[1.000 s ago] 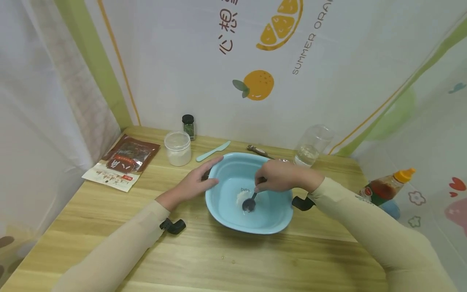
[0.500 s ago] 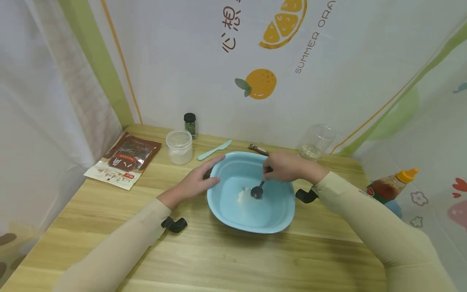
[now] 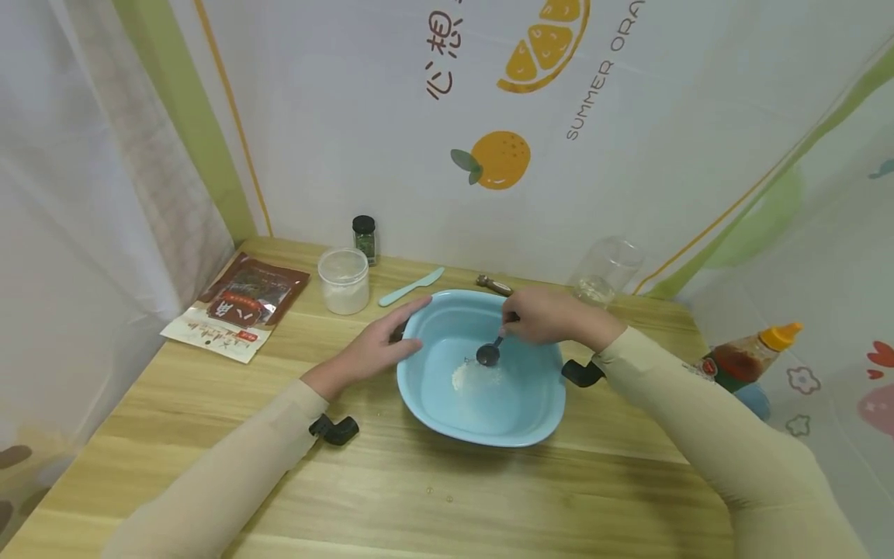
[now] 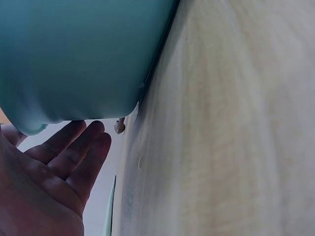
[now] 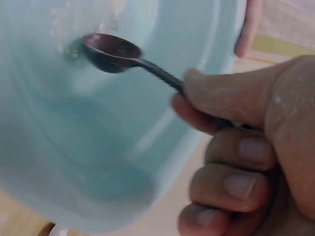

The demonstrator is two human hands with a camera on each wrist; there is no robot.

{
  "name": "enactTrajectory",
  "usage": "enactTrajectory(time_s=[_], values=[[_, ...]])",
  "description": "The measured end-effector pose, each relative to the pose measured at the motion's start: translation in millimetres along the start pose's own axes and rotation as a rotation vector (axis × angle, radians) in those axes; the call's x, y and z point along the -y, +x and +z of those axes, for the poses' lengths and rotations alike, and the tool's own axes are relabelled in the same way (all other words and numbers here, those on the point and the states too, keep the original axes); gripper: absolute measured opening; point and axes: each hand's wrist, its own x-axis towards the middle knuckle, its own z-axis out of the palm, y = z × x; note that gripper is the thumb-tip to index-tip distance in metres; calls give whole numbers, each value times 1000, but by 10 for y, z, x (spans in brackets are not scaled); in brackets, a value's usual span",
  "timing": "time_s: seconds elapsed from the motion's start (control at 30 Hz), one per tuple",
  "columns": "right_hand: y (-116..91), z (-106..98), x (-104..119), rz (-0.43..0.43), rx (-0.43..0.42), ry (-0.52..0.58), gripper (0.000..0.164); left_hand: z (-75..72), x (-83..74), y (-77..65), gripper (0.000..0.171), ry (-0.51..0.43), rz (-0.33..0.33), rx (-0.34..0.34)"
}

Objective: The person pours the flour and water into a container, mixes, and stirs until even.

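A light blue basin [image 3: 513, 407] stands on the wooden table, with a patch of white powder [image 3: 466, 378] on its bottom. My left hand [image 3: 370, 349] holds its left rim, thumb over the edge; the left wrist view shows the fingers [image 4: 74, 150] against the outer wall. My right hand [image 3: 541, 314] grips the handle of a small black spoon [image 5: 115, 51], pinched between thumb and forefinger, the other fingers curled in. The spoon's bowl is inside the basin, low beside the powder; whether it touches the bottom I cannot tell.
Behind the basin are a clear jar of white powder [image 3: 345, 291], a dark-lidded spice bottle [image 3: 364, 242], a mint plastic knife [image 3: 412, 286], a brown-handled utensil [image 3: 494, 285] and a clear container [image 3: 604, 272]. A brown packet [image 3: 240, 307] lies left; a yellow-capped sauce bottle [image 3: 747, 361] stands right.
The right hand has moved the spoon right and back from the powder, then slightly left and further back. The left hand stays on the rim.
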Motion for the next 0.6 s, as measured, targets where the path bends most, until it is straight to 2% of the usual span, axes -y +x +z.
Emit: enactTrajectory(time_s=[0.13,0.23,0.3,0.4,0.5,0.6], values=[[-37,-16,6,-60,55,-33,16,-10,-19,7,73,6,5,1],[-41,10,76,-111,107,10,17,-16,-23,5,73,1,7,2],[-26,34,112,-116,104,40,17,-16,-21,3,73,-2,8,1],[-1,50,104,-72,43,57,17,-11,-13,2,73,-6,12,2],[2,34,38,13,-29,10,19,-5,-10,4,73,0,14,3],[-16,-2,-13,77,-57,-45,18,-9,-19,4,74,8,6,3]])
